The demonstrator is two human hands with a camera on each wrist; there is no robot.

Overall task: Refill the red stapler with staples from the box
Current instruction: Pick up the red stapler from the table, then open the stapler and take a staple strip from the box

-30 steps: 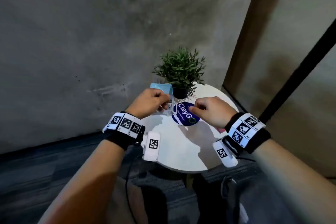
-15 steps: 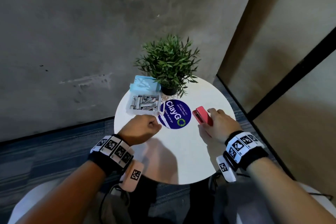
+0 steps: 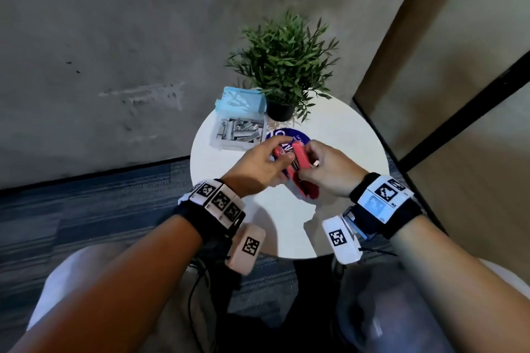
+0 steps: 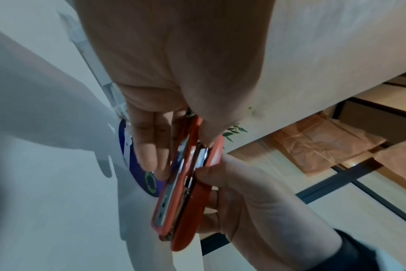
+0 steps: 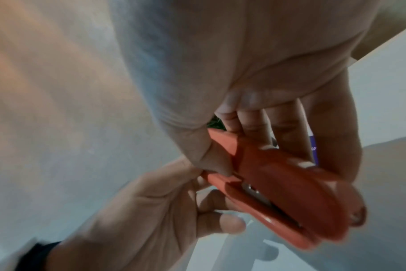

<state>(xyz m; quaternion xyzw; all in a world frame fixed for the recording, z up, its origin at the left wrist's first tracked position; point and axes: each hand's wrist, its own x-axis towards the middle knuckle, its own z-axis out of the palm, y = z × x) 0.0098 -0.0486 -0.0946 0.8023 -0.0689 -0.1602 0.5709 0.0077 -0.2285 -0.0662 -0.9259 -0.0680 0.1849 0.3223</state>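
Observation:
The red stapler (image 3: 301, 169) is held above the round white table (image 3: 344, 135), between both hands. My left hand (image 3: 258, 166) pinches its base (image 4: 174, 192) with thumb and fingers; the metal underside shows in the left wrist view. My right hand (image 3: 324, 169) grips the red top arm (image 5: 290, 192), which is parted slightly from the base at its far end. An open clear box (image 3: 239, 132) with several staple strips sits at the table's back left, and its light blue lid (image 3: 241, 100) lies behind it.
A potted green plant (image 3: 284, 66) stands at the back of the table, next to the box. A round blue sticker (image 3: 289, 135) lies on the tabletop under the hands. A grey wall is behind; carpet and my knees are below.
The right hand has picked the stapler up off the table's right side and brought it to the middle. The left hand, a fist before, has moved in and taken hold of the stapler.

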